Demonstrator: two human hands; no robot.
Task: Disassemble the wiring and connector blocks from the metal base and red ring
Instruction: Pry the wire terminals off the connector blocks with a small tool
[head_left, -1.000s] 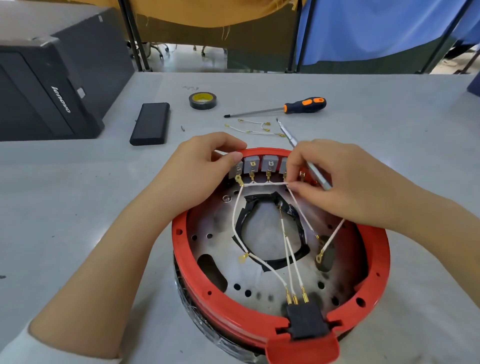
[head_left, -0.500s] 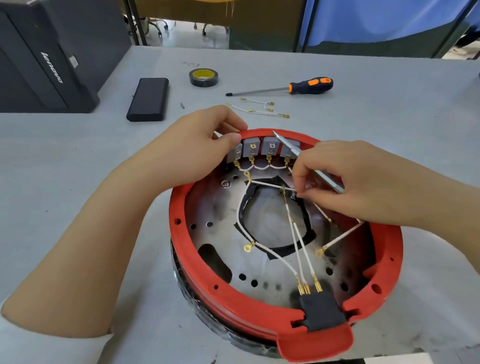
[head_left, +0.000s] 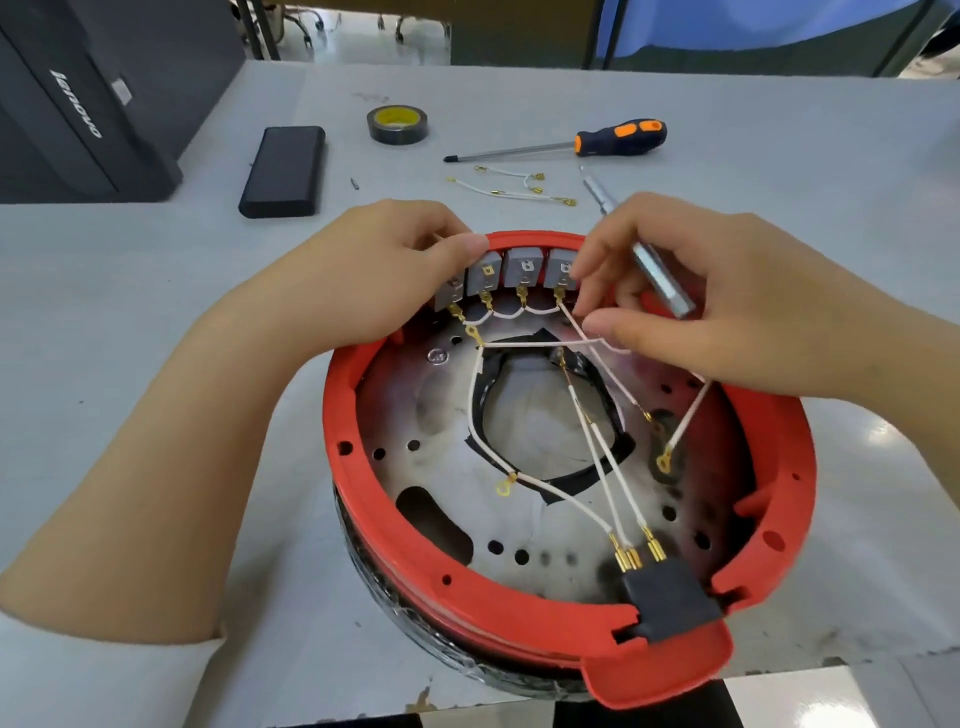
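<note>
Now free the spade terminals from the grey connector blocks at the far rim of the red ring, pulling straight. Left hand, fingers curled, pinching and steadying the leftmost block; right hand gripping a metal tool while fingertips pinch a white wire above the metal base

Red ring, silver metal base, white wires, black connector block

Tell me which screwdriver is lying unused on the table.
The orange-and-black screwdriver, beside the tape roll; the right hand holds the silver one.
</note>
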